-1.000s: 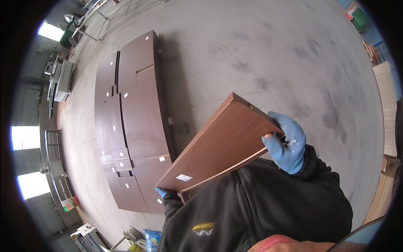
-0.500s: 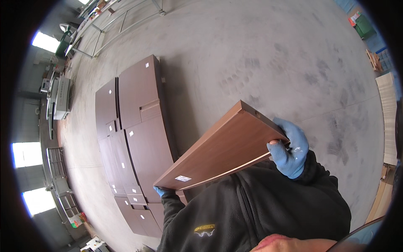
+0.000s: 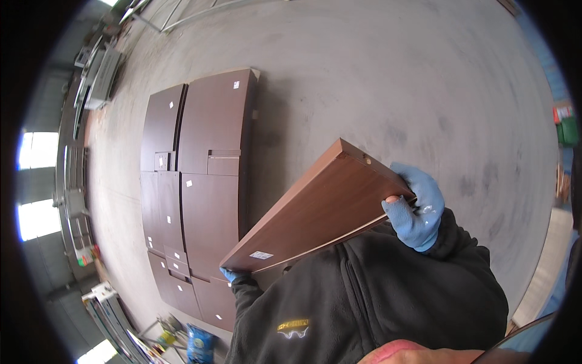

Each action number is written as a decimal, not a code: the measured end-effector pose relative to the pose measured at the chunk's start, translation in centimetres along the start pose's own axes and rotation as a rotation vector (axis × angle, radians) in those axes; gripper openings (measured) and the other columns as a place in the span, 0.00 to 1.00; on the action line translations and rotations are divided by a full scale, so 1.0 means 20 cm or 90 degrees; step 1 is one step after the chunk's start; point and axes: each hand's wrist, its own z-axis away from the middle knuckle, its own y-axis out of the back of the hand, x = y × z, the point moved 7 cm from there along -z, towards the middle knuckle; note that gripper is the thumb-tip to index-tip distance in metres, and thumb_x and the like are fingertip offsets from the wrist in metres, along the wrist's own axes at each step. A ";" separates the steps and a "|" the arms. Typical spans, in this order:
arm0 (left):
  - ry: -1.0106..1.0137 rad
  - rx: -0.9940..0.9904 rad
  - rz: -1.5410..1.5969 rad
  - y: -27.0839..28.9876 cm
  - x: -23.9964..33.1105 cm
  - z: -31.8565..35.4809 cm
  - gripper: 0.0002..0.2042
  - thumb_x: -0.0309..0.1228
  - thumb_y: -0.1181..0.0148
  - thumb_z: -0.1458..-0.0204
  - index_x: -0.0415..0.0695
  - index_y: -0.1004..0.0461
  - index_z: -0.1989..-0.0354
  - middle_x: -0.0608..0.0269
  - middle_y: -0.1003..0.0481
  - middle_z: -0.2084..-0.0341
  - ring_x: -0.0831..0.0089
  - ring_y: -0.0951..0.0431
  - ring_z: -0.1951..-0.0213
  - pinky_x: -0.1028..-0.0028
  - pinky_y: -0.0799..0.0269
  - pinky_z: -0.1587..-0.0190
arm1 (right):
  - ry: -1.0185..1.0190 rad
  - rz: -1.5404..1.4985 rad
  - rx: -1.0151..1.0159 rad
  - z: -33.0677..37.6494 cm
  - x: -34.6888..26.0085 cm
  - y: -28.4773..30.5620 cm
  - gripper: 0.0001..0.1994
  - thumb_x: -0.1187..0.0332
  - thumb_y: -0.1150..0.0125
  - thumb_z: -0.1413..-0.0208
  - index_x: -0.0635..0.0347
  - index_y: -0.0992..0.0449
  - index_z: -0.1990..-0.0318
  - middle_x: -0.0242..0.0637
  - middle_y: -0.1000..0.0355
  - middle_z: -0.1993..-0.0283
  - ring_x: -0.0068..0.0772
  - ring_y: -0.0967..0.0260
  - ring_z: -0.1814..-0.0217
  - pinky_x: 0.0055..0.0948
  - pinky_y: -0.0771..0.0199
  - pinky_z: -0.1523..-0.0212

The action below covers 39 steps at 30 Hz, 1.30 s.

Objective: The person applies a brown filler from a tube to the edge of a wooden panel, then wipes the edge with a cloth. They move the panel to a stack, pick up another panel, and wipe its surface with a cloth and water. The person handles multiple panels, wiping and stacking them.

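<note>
A long dark brown wooden panel (image 3: 321, 209) is held tilted in front of my chest, a small white label near its left end and a small hole in its right end edge. My right hand (image 3: 417, 206), in a blue glove with a bare thumb tip, grips the panel's right end, thumb on the upper face. At the far left end my left hand (image 3: 230, 274), gloved too, holds the corner; most of its fingers are hidden by the panel. To the left, on the floor, lies a low stack of dark brown panels (image 3: 212, 206) with small white labels.
The grey concrete floor (image 3: 364, 79) spreads ahead and to the right. A blue bag (image 3: 199, 344) stands at the lower left. Machinery (image 3: 104, 77) lines the left side, a metal frame (image 3: 163, 27) stands at the upper left, and a green bin (image 3: 567, 130) is at the right edge.
My view has turned left, so the stack appears further right and more upright, and the blue bag has come into view. The panel stays in both hands at nearly the same tilt.
</note>
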 end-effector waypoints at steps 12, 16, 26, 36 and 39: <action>-0.020 0.007 0.080 -0.74 -0.03 -0.61 0.35 0.61 0.62 0.33 0.45 0.33 0.31 0.58 0.30 0.34 0.57 0.33 0.33 0.56 0.41 0.30 | -0.002 -0.018 -0.043 -1.43 0.60 -0.42 0.13 0.69 0.34 0.38 0.73 0.24 0.54 0.38 0.25 0.68 0.26 0.31 0.72 0.26 0.29 0.69; -0.025 0.077 0.030 -1.10 0.19 -0.80 0.34 0.60 0.63 0.31 0.45 0.31 0.32 0.58 0.28 0.36 0.57 0.31 0.36 0.56 0.39 0.31 | -0.023 -0.046 -0.065 -1.86 0.64 -0.46 0.14 0.70 0.33 0.39 0.74 0.24 0.52 0.40 0.24 0.68 0.30 0.30 0.72 0.28 0.28 0.68; -0.066 0.184 0.044 -1.64 0.20 -0.74 0.42 0.67 0.57 0.35 0.39 0.36 0.28 0.55 0.35 0.29 0.58 0.36 0.31 0.60 0.45 0.27 | -0.110 -0.080 -0.156 -2.82 0.99 -0.68 0.15 0.71 0.34 0.38 0.73 0.22 0.49 0.43 0.21 0.58 0.30 0.25 0.60 0.29 0.23 0.58; 0.082 0.533 0.022 -2.05 -0.28 -0.36 0.39 0.63 0.45 0.37 0.36 0.27 0.36 0.54 0.22 0.44 0.60 0.21 0.48 0.62 0.28 0.38 | -0.350 -0.084 -0.402 -3.66 1.80 -1.37 0.17 0.63 0.39 0.32 0.70 0.23 0.45 0.31 0.23 0.58 0.19 0.28 0.59 0.23 0.25 0.59; 0.049 0.498 0.096 -2.10 -0.32 -0.45 0.39 0.62 0.43 0.38 0.35 0.27 0.37 0.55 0.21 0.45 0.61 0.21 0.49 0.62 0.26 0.40 | -0.404 -0.048 -0.497 -3.82 1.95 -1.62 0.16 0.60 0.40 0.31 0.66 0.22 0.49 0.30 0.23 0.59 0.19 0.26 0.61 0.24 0.21 0.61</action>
